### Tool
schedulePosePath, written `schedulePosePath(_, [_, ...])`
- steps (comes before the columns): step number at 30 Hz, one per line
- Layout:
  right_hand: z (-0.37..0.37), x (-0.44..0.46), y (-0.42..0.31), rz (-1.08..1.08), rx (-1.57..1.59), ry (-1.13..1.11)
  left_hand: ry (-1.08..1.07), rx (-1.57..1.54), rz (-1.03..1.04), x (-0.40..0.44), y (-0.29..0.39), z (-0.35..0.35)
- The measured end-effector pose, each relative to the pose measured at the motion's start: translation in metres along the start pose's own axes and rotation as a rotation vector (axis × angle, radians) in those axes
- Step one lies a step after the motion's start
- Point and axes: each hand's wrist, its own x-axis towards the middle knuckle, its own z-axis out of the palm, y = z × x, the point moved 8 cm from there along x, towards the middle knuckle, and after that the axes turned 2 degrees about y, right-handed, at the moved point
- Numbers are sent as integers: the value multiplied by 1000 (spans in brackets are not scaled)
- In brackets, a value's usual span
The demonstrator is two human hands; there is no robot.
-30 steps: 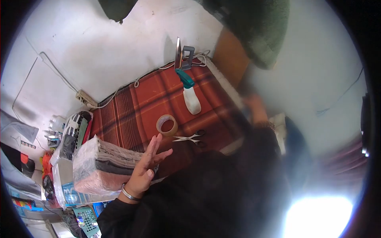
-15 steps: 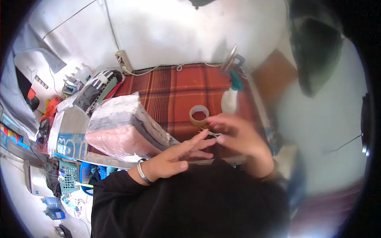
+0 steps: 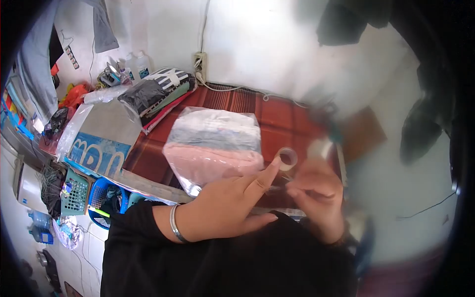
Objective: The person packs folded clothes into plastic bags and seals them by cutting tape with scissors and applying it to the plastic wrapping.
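Note:
My left hand (image 3: 235, 200), with a silver bangle at the wrist, is stretched out palm down, and it holds nothing. Its index fingertip reaches the near side of a tape roll (image 3: 287, 159), though I cannot tell whether they touch. Hazy in the view, my right hand (image 3: 319, 195) is beside the roll with fingers curled in towards the thumb; what they hold, if anything, does not show. Between the hands, a small pale pointed item is partly hidden. Left of the roll rests a clear plastic package (image 3: 215, 141) of folded white, grey and pink cloth.
A red plaid cloth (image 3: 282, 116) covers the table. Packed folded clothes (image 3: 158, 94) lie at the back left, beside a grey and blue bag (image 3: 106, 133). A blurred white bottle (image 3: 320, 147) stands right. Baskets (image 3: 75, 193) sit below left; a socket (image 3: 200, 64) with a cord is behind.
The view has turned, so the table's things appear shifted. My left hand has stretched towards the tape roll, and my right hand's fingers have curled in more.

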Motion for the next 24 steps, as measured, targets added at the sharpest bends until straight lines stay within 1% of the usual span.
schedulePosePath(2, [23,17,-13,-74,-54,-45,9,43,-18,-12,-9,-25])
schedulePosePath(4, [43,28,-17,-71,-68,-39,-16,128,-113,-23,-30,-46])
schedulePosePath(5, [51,33,-17,-63,-76,-30,-10,123,-107,-29,-39,-57])
schedulePosePath(6, [57,38,-18,-62,-87,-30,16,200,-179,-36,-56,-71])
schedulePosePath(7, [53,43,-13,-16,-118,24,40,275,-250,-43,-74,-83])
schedulePosePath(8, [48,47,-10,33,-151,80,39,264,-239,-48,-90,-90])
schedulePosePath(10, [48,61,-11,88,-144,78,145,357,-63,-51,-104,-104])
schedulePosePath(11, [53,65,1,233,-149,-69,125,311,-123,-52,-113,-106])
schedulePosePath(12, [58,65,11,377,-152,-212,127,294,-111,-50,-117,-107])
schedulePosePath(13, [64,65,17,480,-120,-328,99,313,-49,-47,-120,-102])
schedulePosePath(14, [64,70,20,486,-137,-320,72,335,14,-44,-122,-98])
schedulePosePath(15, [73,70,24,470,-134,-438,76,323,25,-40,-125,-95])
schedulePosePath(16, [82,70,27,456,-129,-557,50,285,90,-36,-123,-87])
schedulePosePath(17, [84,75,31,466,-141,-553,26,247,154,-33,-121,-80])
schedulePosePath(19, [100,76,39,526,-116,-746,9,231,202,-27,-124,-68])
schedulePosePath(20, [103,82,43,533,-129,-750,-13,232,242,-24,-125,-63])
schedulePosePath(21, [111,80,50,602,-92,-855,-2,225,243,-22,-127,-63])
schedulePosePath(22, [119,76,56,671,-50,-959,-36,244,223,-22,-131,-60])
schedulePosePath(24, [126,83,69,693,-84,-974,-71,263,200,-21,-136,-58])
